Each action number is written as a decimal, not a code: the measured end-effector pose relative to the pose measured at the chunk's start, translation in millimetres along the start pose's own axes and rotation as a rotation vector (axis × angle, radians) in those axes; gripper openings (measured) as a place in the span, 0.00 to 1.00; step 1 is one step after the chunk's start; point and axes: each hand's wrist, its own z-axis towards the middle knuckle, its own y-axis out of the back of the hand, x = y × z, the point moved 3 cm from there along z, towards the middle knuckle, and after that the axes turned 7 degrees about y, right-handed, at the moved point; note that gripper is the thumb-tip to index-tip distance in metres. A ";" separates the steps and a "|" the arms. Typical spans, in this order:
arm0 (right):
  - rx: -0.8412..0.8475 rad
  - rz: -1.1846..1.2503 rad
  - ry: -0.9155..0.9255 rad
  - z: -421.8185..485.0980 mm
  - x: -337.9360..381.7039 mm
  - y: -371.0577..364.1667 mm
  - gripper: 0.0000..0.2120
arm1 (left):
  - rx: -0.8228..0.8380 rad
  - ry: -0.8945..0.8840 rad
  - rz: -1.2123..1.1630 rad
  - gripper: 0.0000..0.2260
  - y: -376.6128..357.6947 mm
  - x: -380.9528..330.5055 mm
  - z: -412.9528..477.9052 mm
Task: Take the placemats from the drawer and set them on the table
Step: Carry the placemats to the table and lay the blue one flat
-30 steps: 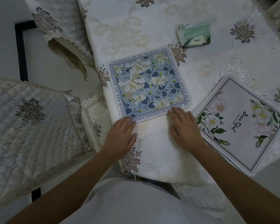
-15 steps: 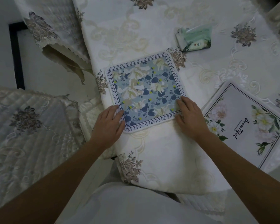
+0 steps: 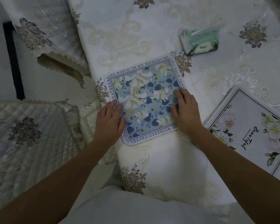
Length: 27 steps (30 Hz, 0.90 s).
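Observation:
A square blue floral placemat [image 3: 145, 97] with a lettered border lies flat on the table [image 3: 136, 29] near its left edge. My left hand [image 3: 110, 122] rests flat on the mat's left side, fingers straight. My right hand [image 3: 186, 112] presses flat on its right side. A second placemat [image 3: 252, 126], white with pale flowers and black script, lies on the table to the right, partly cut off by the frame edge. No drawer is in view.
A cream embroidered tablecloth covers the table and hangs over its near edge. A green tissue pack [image 3: 200, 41] lies behind the blue mat. Two quilted chair covers [image 3: 26, 135] [image 3: 43, 26] stand at the left, over pale floor.
Both hands have slid from the blue mat's near edge up onto its left and right sides. The mat has shifted slightly toward the table's left edge.

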 end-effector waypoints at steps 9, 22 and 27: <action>0.144 -0.002 -0.051 2.5 7.1 10.8 0.30 | 0.114 0.077 -0.131 0.26 14.5 -5.7 1.9; 0.169 0.092 -0.055 -156.6 70.0 -16.2 0.27 | 0.085 -0.201 -0.020 0.19 28.4 -40.8 -105.7; 0.187 0.062 -0.110 -192.0 74.4 -11.0 0.30 | 0.211 -0.305 -0.008 0.21 24.6 -58.4 -113.9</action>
